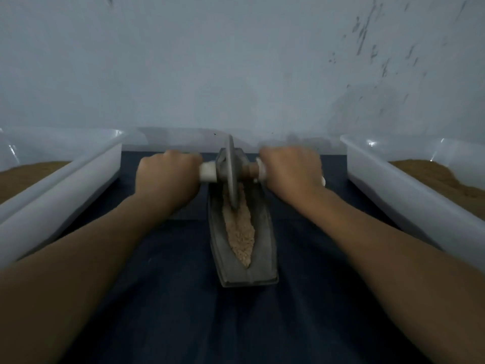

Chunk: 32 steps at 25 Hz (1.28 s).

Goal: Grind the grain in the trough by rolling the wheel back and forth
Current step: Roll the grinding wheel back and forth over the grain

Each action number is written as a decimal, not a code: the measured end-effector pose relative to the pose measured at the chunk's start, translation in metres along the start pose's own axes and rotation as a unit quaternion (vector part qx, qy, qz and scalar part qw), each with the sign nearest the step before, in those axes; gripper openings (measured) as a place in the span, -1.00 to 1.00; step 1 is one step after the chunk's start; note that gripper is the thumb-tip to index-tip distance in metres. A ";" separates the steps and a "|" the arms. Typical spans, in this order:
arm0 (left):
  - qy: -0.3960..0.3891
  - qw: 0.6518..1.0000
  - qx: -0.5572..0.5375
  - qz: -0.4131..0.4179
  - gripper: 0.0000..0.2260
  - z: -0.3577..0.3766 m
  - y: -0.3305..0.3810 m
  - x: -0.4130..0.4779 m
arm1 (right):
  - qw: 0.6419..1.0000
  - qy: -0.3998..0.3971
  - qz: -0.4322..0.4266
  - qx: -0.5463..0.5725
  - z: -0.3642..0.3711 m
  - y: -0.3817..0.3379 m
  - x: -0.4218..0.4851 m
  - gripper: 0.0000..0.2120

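Note:
A grey boat-shaped trough [265, 248] lies lengthwise on a dark blue cloth, with pale tan grain [241, 232] along its groove. A thin grey wheel [231, 174] stands upright in the groove at the trough's far end. A white handle [208, 172] runs through the wheel on both sides. My left hand [168, 177] is closed around the left part of the handle. My right hand [291, 172] is closed around the right part, whose white tip shows past the hand. Both arms reach far forward.
A white plastic tub [78, 177] with brown powder [21, 177] stands at the left, and another white tub [388, 179] with brown powder [430, 172] at the right. A pale wall rises just behind the trough. The dark cloth [210, 324] covers the surface toward me.

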State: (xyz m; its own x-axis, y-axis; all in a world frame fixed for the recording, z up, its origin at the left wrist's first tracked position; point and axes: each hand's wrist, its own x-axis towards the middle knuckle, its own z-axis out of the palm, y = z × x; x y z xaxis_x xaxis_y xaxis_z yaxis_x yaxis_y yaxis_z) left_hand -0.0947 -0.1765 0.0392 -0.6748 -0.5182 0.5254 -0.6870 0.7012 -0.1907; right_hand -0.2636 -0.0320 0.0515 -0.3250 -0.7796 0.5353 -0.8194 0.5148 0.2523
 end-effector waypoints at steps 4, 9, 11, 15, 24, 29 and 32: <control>-0.038 0.999 -0.021 -0.012 -0.93 -0.001 0.001 0.014 | 0.999 -0.052 0.004 0.013 -0.002 -0.002 0.017 -0.90; 0.136 0.981 0.007 0.139 -0.74 -0.020 -0.020 -0.042 | 0.991 0.118 -0.063 -0.001 -0.011 0.023 -0.059 -0.57; 0.091 0.988 0.045 0.112 -0.84 -0.015 -0.012 -0.032 | 0.996 0.075 -0.043 0.002 0.002 0.018 -0.051 -0.65; -0.035 0.998 0.046 0.018 -0.86 -0.015 0.014 0.029 | 0.994 -0.064 0.062 0.064 0.017 0.004 0.011 -0.86; 0.079 0.993 0.037 0.080 -0.81 -0.015 -0.007 -0.033 | 0.995 0.095 -0.036 -0.013 0.003 0.019 -0.047 -0.73; -0.059 0.998 0.009 -0.007 -0.89 -0.015 0.009 0.015 | 0.998 -0.054 0.025 0.027 0.003 -0.001 0.007 -0.92; -0.006 0.999 0.000 0.037 -0.96 -0.021 -0.003 -0.026 | 0.998 0.007 -0.060 0.012 -0.006 0.015 -0.024 -0.81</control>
State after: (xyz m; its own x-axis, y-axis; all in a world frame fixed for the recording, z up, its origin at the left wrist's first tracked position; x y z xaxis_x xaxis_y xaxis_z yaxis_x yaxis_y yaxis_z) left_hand -0.0698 -0.1553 0.0434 -0.7270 -0.4704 0.5002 -0.6351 0.7376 -0.2295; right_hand -0.2649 -0.0034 0.0466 -0.2170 -0.8299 0.5141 -0.8628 0.4094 0.2967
